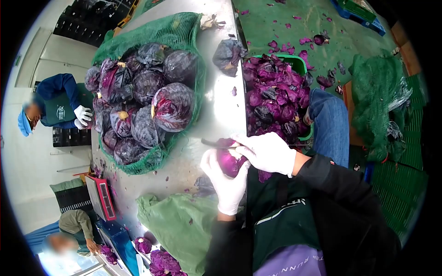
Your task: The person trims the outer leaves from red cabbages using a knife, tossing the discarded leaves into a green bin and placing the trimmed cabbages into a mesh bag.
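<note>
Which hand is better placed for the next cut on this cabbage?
Probably the right hand: it already holds the knife, which lies across the cabbage. The left hand is occupied, cupping the cabbage.

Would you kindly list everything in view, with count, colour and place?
Held cabbage: one, purple, in left hand
Knife-like tool: one, dark, in right hand
Table: one, silver-grey, centre
Mesh bag: one, green, on table
Bagged cabbages: over ten, dark purple, inside bag
Leafy clump: one, dark, table edge
Bin: one, green, beside table
Leaves: many, purple, in bin, on floor
Sack-like fabric: one, light green, on table
Boxy device: one, red, lower left
Loose cabbages: three or more, purple, lower left
Box: one, blue, lower left
Crates: several, black, left side
Netting: count unclear, green, right
Other people: two, blue and olive clothing, left
Jeans leg: one, blue, beside bin
Left hand: one, white-gloved, on cabbage
Right hand: one, white-gloved, on tool
</note>
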